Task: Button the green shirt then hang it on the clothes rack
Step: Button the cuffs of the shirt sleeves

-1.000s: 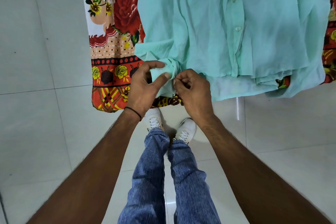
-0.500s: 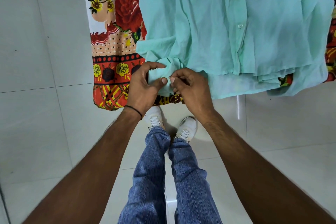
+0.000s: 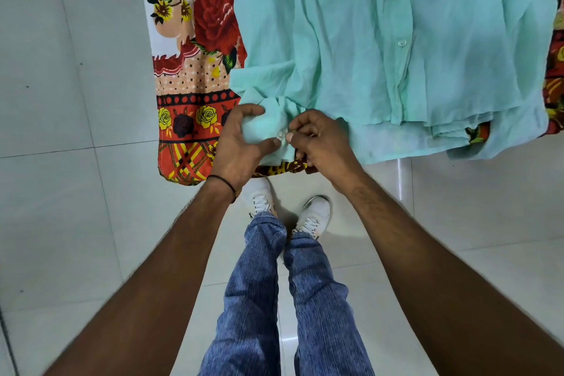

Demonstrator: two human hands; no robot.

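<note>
Pinching a small clear button (image 3: 281, 135) at the cuff (image 3: 268, 131) of the green shirt (image 3: 351, 40), the fingers (image 3: 273, 143) of the left hand (image 3: 241, 143) clench the pale fabric from the left, thumb pressed just beside the button. The right hand (image 3: 320, 143) meets it from the other side, its fingers (image 3: 294, 135) curled tight on the cuff edge, touching the left thumb. A dark band (image 3: 222, 181) circles the left wrist. Above the cuff, the sleeve bunches into the body of the shirt, which lies spread over a floral cloth (image 3: 195, 70) on the table; two placket buttons (image 3: 402, 43) show up and to the right of the cuff. The shirt's hem hangs over the table edge to the right of the cuff. Below the cuff are white shoes (image 3: 314, 217), blue jeans (image 3: 250, 299) and a pale tiled floor (image 3: 61, 192).
</note>
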